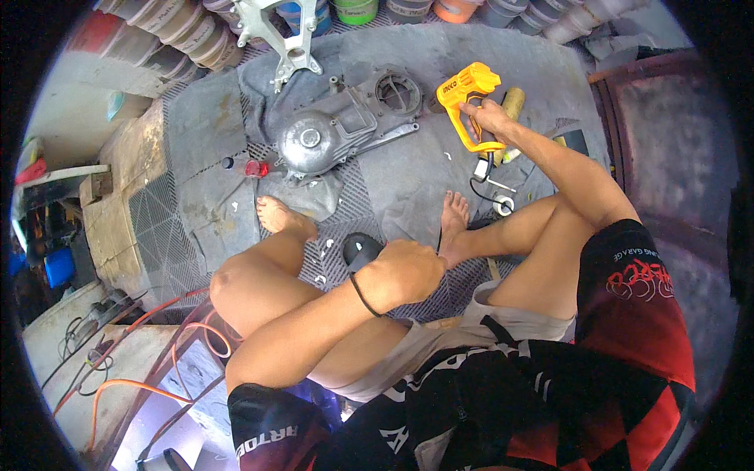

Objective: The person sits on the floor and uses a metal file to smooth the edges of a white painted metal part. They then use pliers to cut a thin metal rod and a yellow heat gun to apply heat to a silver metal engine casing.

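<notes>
My right hand (492, 120) grips the handle of a yellow INGCO heat gun (467, 82), with its nozzle end pointing away to the upper right. A black power cord (475, 187) hangs from the bottom of its handle. My left hand (406, 271), a black band at its wrist, is curled over the floor between my legs. Its fingers face away from view, so whatever they hold is hidden. A thin dark strand shows just beyond the knuckles. Left of the heat gun, a grey metal engine side cover (321, 138) lies on grey cloth (406, 171).
A silver metal bracket (288, 44) stands behind the cover. Lidded tubs (355, 10) line the back. By my right foot lie a tape roll (503, 205) and a tan roll (511, 106). A small red-filled bottle (254, 168) lies left. An orange hose (135, 384) runs lower left.
</notes>
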`<act>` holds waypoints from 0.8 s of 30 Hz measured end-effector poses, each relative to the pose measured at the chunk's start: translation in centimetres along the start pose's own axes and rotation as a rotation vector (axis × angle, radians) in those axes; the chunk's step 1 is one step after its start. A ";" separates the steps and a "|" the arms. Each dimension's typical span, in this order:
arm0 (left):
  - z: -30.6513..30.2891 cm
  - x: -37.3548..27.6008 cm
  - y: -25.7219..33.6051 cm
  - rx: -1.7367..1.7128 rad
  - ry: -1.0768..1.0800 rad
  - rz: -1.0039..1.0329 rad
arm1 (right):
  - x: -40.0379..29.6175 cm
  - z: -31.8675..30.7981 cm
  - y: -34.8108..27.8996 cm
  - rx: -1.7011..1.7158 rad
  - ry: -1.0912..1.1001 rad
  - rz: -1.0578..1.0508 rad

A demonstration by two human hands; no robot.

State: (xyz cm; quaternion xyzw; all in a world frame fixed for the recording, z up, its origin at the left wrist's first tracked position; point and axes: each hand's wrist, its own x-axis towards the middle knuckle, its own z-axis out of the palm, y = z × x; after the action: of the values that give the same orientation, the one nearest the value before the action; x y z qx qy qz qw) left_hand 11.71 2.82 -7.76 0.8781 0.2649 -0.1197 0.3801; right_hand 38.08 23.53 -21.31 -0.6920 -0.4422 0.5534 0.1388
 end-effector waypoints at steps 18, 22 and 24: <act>0.7 0.1 -0.5 0.025 -0.072 -0.029 | -1.4 2.1 -0.1 -0.055 -0.059 -0.025; 1.2 0.4 -0.9 0.017 -0.057 -0.029 | -1.1 0.8 -0.3 -0.039 -0.147 -0.051; 1.2 0.4 -0.8 0.021 -0.064 -0.033 | -0.8 1.2 0.0 -0.044 -0.066 -0.050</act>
State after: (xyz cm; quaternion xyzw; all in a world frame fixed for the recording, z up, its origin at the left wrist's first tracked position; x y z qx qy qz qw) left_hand 11.60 2.61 -9.25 0.8733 0.2660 -0.1567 0.3769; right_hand 36.99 22.59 -21.25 -0.6650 -0.4757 0.5625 0.1224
